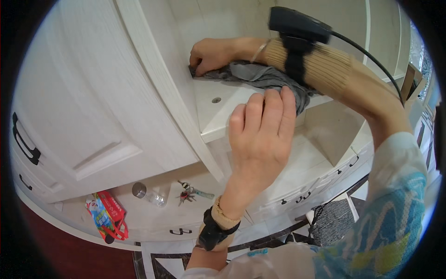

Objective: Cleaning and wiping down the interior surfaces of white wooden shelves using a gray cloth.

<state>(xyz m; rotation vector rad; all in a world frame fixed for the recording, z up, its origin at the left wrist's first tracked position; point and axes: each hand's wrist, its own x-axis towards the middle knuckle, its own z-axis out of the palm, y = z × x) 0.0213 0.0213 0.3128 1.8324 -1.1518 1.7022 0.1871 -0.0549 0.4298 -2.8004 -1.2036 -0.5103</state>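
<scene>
A crumpled grey cloth (259, 75) lies across a white cabinet shelf (223, 115). My right hand (210, 55) reaches over from the right and presses one end of it, gripped in curled fingers, into the shelf's left corner by the side panel. My left hand (261, 136) is at the shelf's front edge, back of the hand up and fingers bent. Its fingertips overlap the cloth's loose end; whether they grip it is hidden. A round metal screw or cam fitting (216, 100) shows in the bare shelf top.
A panelled door (87, 87) with a black handle (26, 139) stands at left. Below on a ledge are a red gift bag (111, 212), a clear bottle (150, 195) and keys (186, 195). A black cable (373, 59) runs from my right wrist's device (299, 24). A striped cushion (331, 223) is lower right.
</scene>
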